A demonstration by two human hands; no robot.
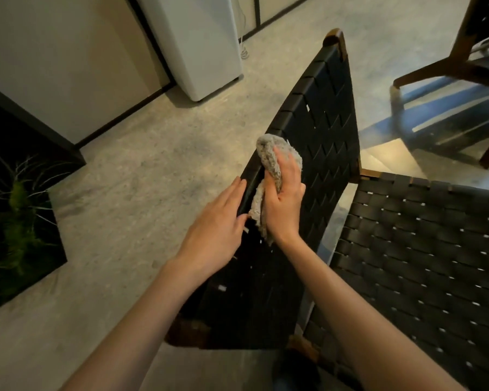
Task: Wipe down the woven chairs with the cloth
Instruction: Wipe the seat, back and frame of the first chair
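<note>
right hand (284,198) grips cloth (271,159) on woven chair (322,114) | left hand (215,232) flat on its edge | left planter (26,128): grass (17,198) | concrete floor (124,179)

Gripping a fluffy grey cloth (268,156) in the right hand (284,204), crumpled, pressing it against the left edge of a black woven chair (322,131) backrest. Leaning back, wooden corners showing, seat webbing spreading just to the right. Standing well apart beyond, a second chair (462,43), wooden-framed, blurring.
</note>
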